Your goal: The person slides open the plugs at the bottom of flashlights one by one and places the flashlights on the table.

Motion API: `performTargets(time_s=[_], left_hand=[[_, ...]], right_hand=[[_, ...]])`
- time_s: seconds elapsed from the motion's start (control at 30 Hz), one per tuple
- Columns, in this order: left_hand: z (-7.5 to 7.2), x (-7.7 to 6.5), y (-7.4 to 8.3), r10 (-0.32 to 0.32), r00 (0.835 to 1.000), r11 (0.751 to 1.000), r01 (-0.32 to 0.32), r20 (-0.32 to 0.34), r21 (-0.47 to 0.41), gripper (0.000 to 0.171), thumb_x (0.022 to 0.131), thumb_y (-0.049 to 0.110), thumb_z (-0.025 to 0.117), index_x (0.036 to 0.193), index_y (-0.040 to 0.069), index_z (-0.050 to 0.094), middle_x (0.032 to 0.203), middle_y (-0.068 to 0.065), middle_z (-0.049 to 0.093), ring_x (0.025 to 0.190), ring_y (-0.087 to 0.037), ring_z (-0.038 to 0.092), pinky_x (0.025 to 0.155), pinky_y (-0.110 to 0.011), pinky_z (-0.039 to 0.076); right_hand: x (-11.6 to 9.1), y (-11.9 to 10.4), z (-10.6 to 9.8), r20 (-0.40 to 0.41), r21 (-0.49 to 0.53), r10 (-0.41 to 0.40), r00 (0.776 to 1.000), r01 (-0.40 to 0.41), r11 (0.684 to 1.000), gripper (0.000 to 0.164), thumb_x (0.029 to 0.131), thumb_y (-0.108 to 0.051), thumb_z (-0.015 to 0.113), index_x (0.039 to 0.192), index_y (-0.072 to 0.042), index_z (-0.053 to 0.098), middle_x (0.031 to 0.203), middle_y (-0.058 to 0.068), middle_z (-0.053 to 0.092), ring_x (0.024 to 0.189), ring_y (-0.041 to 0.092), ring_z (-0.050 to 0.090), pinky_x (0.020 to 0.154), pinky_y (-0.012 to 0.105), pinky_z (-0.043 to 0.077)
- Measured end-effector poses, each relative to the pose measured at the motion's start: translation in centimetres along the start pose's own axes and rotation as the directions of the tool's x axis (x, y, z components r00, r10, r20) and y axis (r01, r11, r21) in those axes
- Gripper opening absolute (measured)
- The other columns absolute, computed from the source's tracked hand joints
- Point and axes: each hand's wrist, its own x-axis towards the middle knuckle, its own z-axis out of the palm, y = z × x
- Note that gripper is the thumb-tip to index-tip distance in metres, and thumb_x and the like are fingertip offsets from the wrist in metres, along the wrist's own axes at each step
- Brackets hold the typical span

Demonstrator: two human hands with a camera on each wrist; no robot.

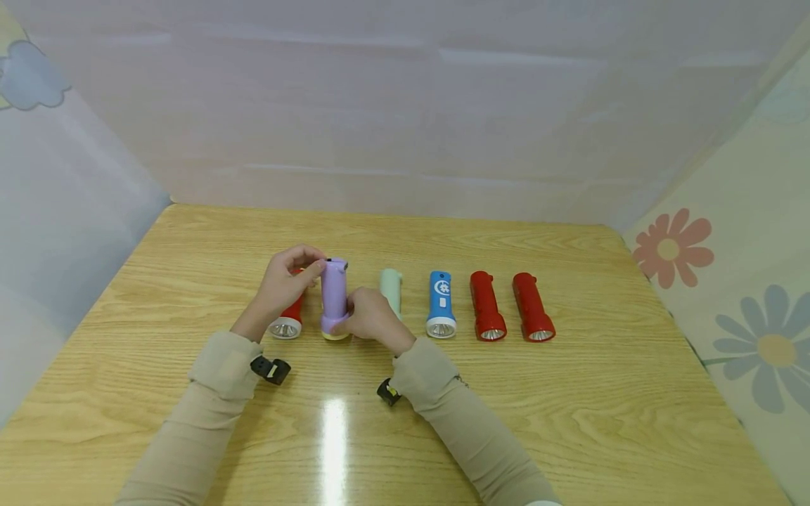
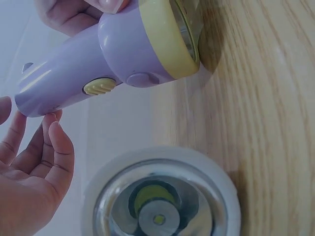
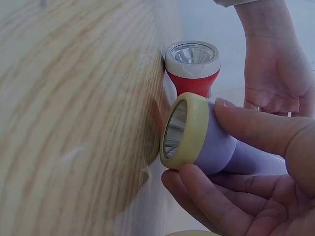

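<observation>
A purple flashlight (image 1: 333,292) with a yellow rim is between both hands, tilted, its tail raised and its lens end close over the table. My left hand (image 1: 280,284) pinches the tail end with thumb and fingertips. Around the head, the fingers and thumb of my right hand (image 1: 372,313) grip beside the yellow rim (image 3: 197,130). A ribbed yellow switch (image 2: 99,86) shows on the barrel in the left wrist view. Just left of it lies a red flashlight (image 1: 291,313) with a white rim, partly hidden under my left hand.
Right of my right hand lies a pale green flashlight (image 1: 391,282), partly covered by that hand. Farther right, a blue flashlight (image 1: 441,302) and two red ones, a nearer red flashlight (image 1: 486,306) and an outer red flashlight (image 1: 533,306), lie in a row on the wooden table (image 1: 601,393).
</observation>
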Motion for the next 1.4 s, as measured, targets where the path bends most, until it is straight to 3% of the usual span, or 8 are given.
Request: performTargets(time_s=[0.1,0.43,0.73,0.93,1.13,1.4], left_hand=[[-0.1,0.0,-0.1,0.002,1.0,1.0,-0.002,0.001,-0.006,0.02,0.091,0.01,0.055,0.097,-0.009,0.058,0.087,-0.01,0.059,0.076,-0.019,0.056,0.061,-0.027,0.048],[-0.2,0.1,-0.1,-0.034,0.999,0.998,0.035,-0.006,0.045,0.022,0.092,0.013,0.054,0.1,-0.007,0.057,0.09,-0.009,0.06,0.075,-0.009,0.056,0.063,-0.03,0.05],[-0.5,-0.2,0.4,-0.049,0.999,0.998,0.048,0.018,0.048,0.021,0.091,0.011,0.055,0.102,-0.006,0.061,0.091,-0.009,0.061,0.073,-0.021,0.06,0.057,-0.024,0.048],[-0.9,-0.6,0.6,-0.041,0.999,0.998,0.04,0.021,0.049,0.022,0.09,0.011,0.057,0.103,-0.006,0.062,0.092,-0.01,0.061,0.072,-0.009,0.06,0.06,-0.026,0.05],[-1.0,-0.8,0.8,-0.026,0.999,0.999,0.025,0.023,0.041,0.023,0.09,0.012,0.057,0.102,-0.007,0.062,0.093,-0.014,0.061,0.074,-0.008,0.058,0.065,-0.025,0.05],[-1.1,-0.8,1.0,-0.025,0.998,1.0,0.025,0.051,0.0,0.02,0.09,0.007,0.056,0.101,-0.01,0.06,0.082,-0.002,0.06,0.07,-0.012,0.058,0.059,-0.022,0.046]], right_hand=[[0.1,0.0,0.0,-0.012,-0.026,-0.005,1.0,0.004,1.0,0.028,0.069,-0.019,0.08,0.085,-0.001,0.066,0.067,0.0,0.06,0.053,0.01,0.051,0.052,0.021,0.042],[-0.1,0.0,0.2,-0.04,-0.057,-0.036,0.999,0.033,0.998,0.029,0.067,-0.02,0.081,0.083,-0.001,0.066,0.067,0.001,0.06,0.055,0.009,0.049,0.052,0.02,0.04],[-0.3,-0.1,0.4,-0.055,-0.069,-0.071,0.996,0.067,0.995,0.028,0.068,-0.019,0.081,0.082,0.0,0.065,0.065,0.001,0.059,0.048,0.009,0.05,0.049,0.02,0.041],[-0.4,-0.1,0.4,-0.057,-0.093,-0.085,0.995,0.08,0.993,0.029,0.068,-0.02,0.08,0.084,0.0,0.065,0.068,0.002,0.06,0.05,0.008,0.05,0.05,0.019,0.041],[-0.5,-0.1,0.4,-0.064,-0.113,-0.103,0.993,0.095,0.989,0.028,0.068,-0.02,0.08,0.083,0.0,0.065,0.067,0.001,0.06,0.052,0.008,0.048,0.05,0.018,0.04],[-0.4,-0.1,0.7,-0.078,-0.124,-0.1,0.992,0.09,0.988,0.031,0.068,-0.02,0.081,0.086,-0.001,0.065,0.071,0.002,0.061,0.056,0.008,0.05,0.053,0.019,0.041]])
